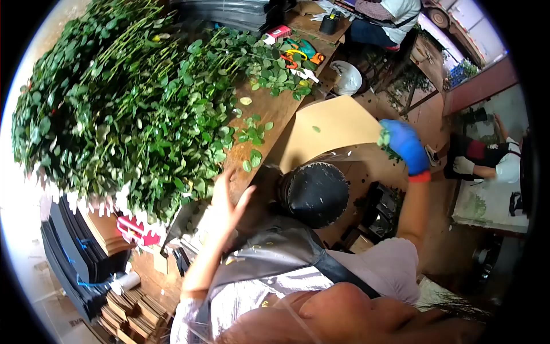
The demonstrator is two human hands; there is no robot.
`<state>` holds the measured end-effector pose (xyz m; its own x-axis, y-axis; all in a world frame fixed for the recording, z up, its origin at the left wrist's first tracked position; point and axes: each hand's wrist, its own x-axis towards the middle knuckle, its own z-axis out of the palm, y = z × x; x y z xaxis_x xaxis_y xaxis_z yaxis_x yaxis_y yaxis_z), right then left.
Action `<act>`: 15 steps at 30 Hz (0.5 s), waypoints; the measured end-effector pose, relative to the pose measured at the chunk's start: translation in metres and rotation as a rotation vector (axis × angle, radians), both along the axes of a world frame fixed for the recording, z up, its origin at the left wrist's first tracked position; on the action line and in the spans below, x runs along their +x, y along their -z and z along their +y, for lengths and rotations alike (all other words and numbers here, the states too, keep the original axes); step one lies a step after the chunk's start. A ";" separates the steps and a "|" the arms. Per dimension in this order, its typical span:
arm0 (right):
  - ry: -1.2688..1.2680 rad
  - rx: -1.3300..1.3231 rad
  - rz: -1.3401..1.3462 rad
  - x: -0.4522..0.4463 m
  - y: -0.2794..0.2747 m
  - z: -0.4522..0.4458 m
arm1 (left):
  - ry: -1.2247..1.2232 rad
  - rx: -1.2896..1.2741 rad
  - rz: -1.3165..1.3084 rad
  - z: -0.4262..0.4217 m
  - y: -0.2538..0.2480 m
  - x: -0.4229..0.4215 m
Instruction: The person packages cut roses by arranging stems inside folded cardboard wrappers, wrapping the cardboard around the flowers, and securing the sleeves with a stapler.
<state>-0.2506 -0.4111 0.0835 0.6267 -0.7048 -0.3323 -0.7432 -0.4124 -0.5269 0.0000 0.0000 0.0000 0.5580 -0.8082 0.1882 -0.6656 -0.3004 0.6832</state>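
Observation:
Bare, with fingers spread, my left hand point(229, 202) is at the edge of the wooden table point(243, 112), beside a large heap of leafy green stems point(132, 109). My right hand point(404, 143), in a blue glove with a red cuff, is stretched out to the right. Its fingers are closed on some green leaves point(385, 137). The right edge of a tan cardboard sheet point(326, 129) meets this hand; whether the fingers also grip the sheet is unclear. Loose leaves point(252, 135) lie on the table between the heap and its edge.
A round black container point(318, 195) stands in front of my apron. Scissors point(295, 55), a pink box point(279, 32) and a black cup point(329, 24) are on the far table. A white bucket point(346, 78) is beyond. Two other people point(395, 17) are nearby. Cardboard stacks point(132, 315) are lower left.

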 end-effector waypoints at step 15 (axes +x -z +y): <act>-0.539 -0.826 -0.856 0.029 -0.209 0.135 | 0.164 -0.341 0.171 0.012 -0.009 -0.051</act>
<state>-0.2220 -0.2760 0.2926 0.6882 -0.1031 0.7181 0.0588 -0.9787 -0.1969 -0.0514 0.0125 0.0087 0.4732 -0.7965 0.3763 -0.5543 0.0628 0.8300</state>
